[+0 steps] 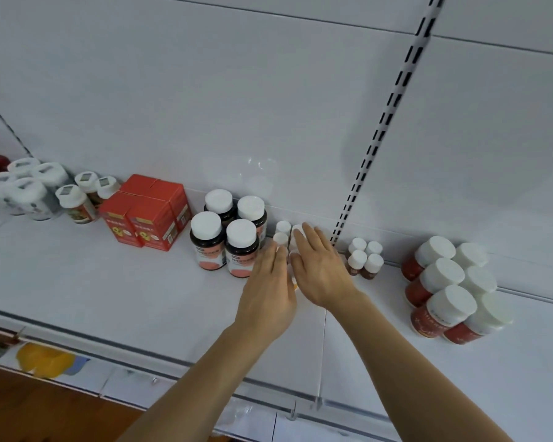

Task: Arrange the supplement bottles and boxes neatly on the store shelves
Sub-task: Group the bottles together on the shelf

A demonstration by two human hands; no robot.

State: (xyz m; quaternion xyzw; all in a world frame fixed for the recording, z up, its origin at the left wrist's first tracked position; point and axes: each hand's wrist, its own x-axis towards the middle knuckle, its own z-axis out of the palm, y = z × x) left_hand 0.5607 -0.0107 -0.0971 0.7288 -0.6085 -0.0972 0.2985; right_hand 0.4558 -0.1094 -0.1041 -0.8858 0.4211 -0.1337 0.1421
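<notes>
1. Here, both hands were flat with straight fingers, the left hand and the right hand pressing a bunch of little bottles from each side, to push them close together.
2. The little bottles stood on the shelf, near the back wall, between the big dark bottles and four other small bottles.
3. The hands hid most of them, so maybe more sat underneath.
4. The red boxes stood farther left, already in a tidy block.

A cluster of small white-capped bottles is flanked by the left hand and right hand, fingers straight, on the shelf; dark bottles stand at nine o'clock.
</notes>
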